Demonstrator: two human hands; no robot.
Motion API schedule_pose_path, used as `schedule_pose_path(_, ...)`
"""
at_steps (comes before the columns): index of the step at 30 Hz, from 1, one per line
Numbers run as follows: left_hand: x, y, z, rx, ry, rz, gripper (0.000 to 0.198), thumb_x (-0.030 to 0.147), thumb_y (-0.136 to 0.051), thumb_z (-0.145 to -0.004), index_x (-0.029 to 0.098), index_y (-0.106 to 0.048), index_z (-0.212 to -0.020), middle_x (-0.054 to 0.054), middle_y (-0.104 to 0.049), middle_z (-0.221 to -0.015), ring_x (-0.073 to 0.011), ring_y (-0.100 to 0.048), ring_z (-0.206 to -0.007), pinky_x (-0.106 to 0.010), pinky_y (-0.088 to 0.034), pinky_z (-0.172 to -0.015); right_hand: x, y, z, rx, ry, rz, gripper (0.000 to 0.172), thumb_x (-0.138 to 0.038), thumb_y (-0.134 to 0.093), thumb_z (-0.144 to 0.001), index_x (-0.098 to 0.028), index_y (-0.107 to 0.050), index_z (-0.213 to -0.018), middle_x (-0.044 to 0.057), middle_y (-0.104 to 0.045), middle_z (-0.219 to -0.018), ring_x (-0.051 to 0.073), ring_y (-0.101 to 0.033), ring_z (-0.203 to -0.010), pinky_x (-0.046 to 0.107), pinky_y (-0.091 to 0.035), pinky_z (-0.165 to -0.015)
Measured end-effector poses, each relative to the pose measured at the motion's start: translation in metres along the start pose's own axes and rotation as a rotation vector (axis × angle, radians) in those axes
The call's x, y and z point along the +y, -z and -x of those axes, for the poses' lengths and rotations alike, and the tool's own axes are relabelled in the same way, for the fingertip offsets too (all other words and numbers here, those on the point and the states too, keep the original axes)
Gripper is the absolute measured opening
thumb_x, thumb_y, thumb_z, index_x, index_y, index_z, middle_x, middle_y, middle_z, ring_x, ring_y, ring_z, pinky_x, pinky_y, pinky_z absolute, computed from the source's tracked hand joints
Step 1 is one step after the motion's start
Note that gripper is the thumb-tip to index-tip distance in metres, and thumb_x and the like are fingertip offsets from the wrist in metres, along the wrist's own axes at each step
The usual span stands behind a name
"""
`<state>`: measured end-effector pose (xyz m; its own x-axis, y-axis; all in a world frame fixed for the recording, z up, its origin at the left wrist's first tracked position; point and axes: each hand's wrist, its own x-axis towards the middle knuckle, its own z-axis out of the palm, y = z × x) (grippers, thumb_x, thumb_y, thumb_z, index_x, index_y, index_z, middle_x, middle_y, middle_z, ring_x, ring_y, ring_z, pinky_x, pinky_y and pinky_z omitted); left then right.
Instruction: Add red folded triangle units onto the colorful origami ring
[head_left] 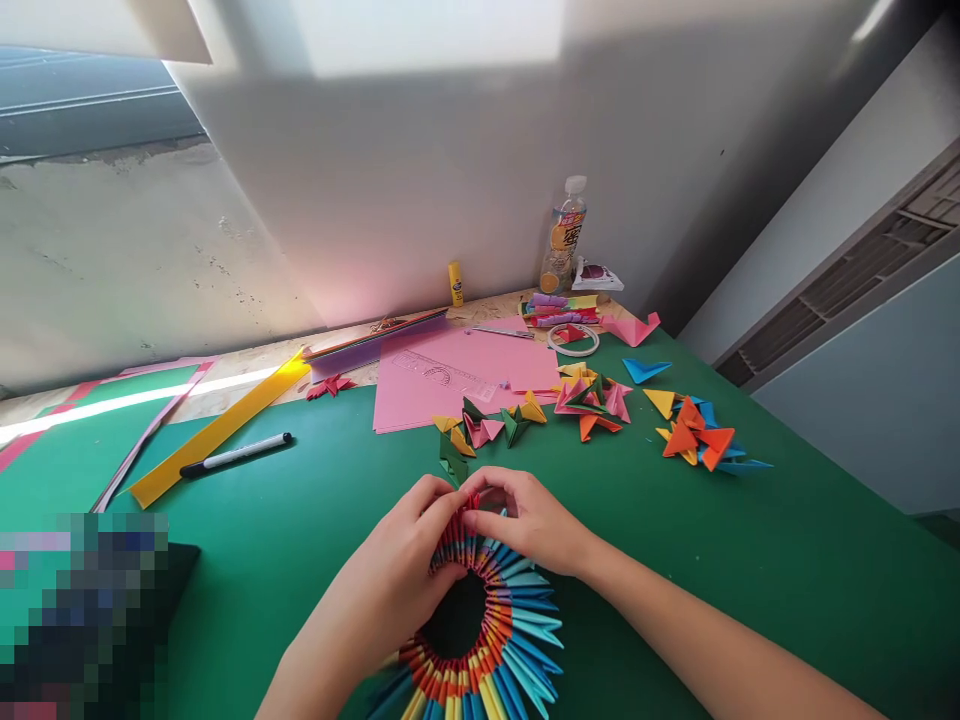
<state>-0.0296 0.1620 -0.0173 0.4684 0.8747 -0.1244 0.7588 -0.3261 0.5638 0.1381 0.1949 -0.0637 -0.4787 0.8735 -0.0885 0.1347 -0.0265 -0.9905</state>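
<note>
A ring of folded paper pieces, banded in red, orange, yellow and blue, lies on the green table in front of me. My left hand wraps round its upper left part, with the thumb at the inner edge. At the top of the ring, my right hand pinches at a red folded piece with thumb and fingertips. Both hands' fingertips meet there and partly cover that piece. Just beyond the fingers sit loose green, yellow and pink folded pieces.
Orange, blue and yellow folded pieces are heaped at the right. Pink paper bears a clear ruler. A marker, yellow strip, glue stick, tape roll and bottle stand or lie farther back.
</note>
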Motion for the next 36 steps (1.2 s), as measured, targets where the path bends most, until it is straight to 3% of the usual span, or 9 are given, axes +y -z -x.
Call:
schedule_pose_path(6,-0.001,0.002,0.004,0.03,0.001,0.016,0.045,0.014,-0.054,-0.078,0.028,-0.044,-0.12,-0.004,-0.051,-0.117,-0.0202,-0.055,-0.103,-0.034,-0.048,-0.088,0.0,0.007,-0.003,-0.052,-0.029,-0.108,0.012,-0.024,-0.056,-0.075,-0.015,-0.063,-0.08,0.003,-0.064,-0.078,0.016,-0.06,-0.075,0.029,-0.048,-0.071)
schedule_pose_path(11,-0.002,0.012,0.009,0.08,0.007,0.044,0.054,0.032,-0.058,-0.079,0.027,-0.036,-0.129,-0.009,-0.047,-0.13,-0.0251,-0.048,-0.117,-0.038,-0.043,-0.096,0.001,0.007,-0.003,-0.04,-0.035,-0.04,0.012,-0.023,-0.057,-0.075,-0.015,-0.065,-0.08,0.005,-0.066,-0.081,0.018,-0.06,-0.08,0.029,-0.047,-0.073)
schedule_pose_path(18,-0.012,0.021,0.005,0.462,0.195,0.176,0.032,0.03,-0.038,-0.09,0.021,-0.045,-0.12,-0.008,-0.062,-0.11,-0.0201,-0.058,-0.102,-0.036,-0.046,-0.087,0.0,0.007,-0.002,-0.034,-0.068,-0.028,0.014,-0.024,-0.058,-0.074,-0.014,-0.064,-0.081,0.005,-0.065,-0.078,0.018,-0.059,-0.076,0.028,-0.047,-0.068)
schedule_pose_path(25,-0.015,0.024,0.005,0.684,0.304,0.346,0.027,0.029,-0.043,-0.087,0.021,-0.052,-0.111,-0.005,-0.066,-0.096,-0.0191,-0.063,-0.092,-0.033,-0.05,-0.081,0.0,0.007,-0.002,-0.046,-0.066,-0.041,0.012,-0.025,-0.059,-0.074,-0.016,-0.063,-0.081,0.003,-0.063,-0.075,0.016,-0.059,-0.073,0.028,-0.048,-0.068)
schedule_pose_path(33,-0.012,0.026,0.005,0.768,0.323,0.44,0.025,0.028,-0.05,-0.082,0.019,-0.055,-0.105,-0.003,-0.066,-0.087,-0.0184,-0.063,-0.086,-0.032,-0.052,-0.079,0.002,0.007,-0.002,-0.054,-0.067,-0.042,0.011,-0.023,-0.058,-0.074,-0.016,-0.062,-0.081,0.002,-0.062,-0.075,0.016,-0.06,-0.072,0.027,-0.048,-0.068)
schedule_pose_path(36,-0.01,0.028,0.007,0.748,0.344,0.442,0.025,0.028,-0.05,-0.083,0.019,-0.054,-0.107,-0.002,-0.064,-0.088,-0.0177,-0.062,-0.088,-0.03,-0.051,-0.08,0.001,0.006,0.0,-0.053,-0.056,-0.044,0.01,-0.021,-0.056,-0.075,-0.015,-0.061,-0.082,0.002,-0.062,-0.075,0.015,-0.06,-0.072,0.027,-0.048,-0.069)
